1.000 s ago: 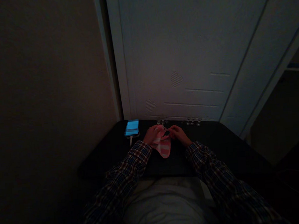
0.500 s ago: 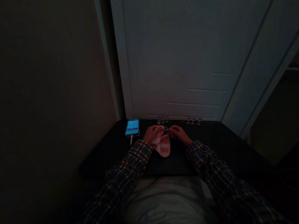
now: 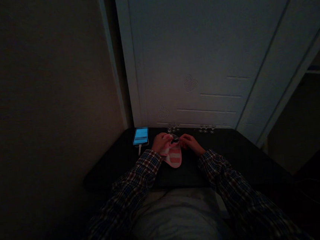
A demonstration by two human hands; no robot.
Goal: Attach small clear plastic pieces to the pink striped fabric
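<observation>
I've got the pink striped sock (image 3: 173,157) lying on the dark table (image 3: 236,154) right in front of me, toe pointing back at my chest. My left hand (image 3: 159,142) grips the cuff edge, my right hand (image 3: 189,144) pinches the opposite side of the opening. It looks soft, light and stretchy, nothing fragile, so the cuff rim seems the best hold. The glowing phone (image 3: 141,136) sits just left.
</observation>
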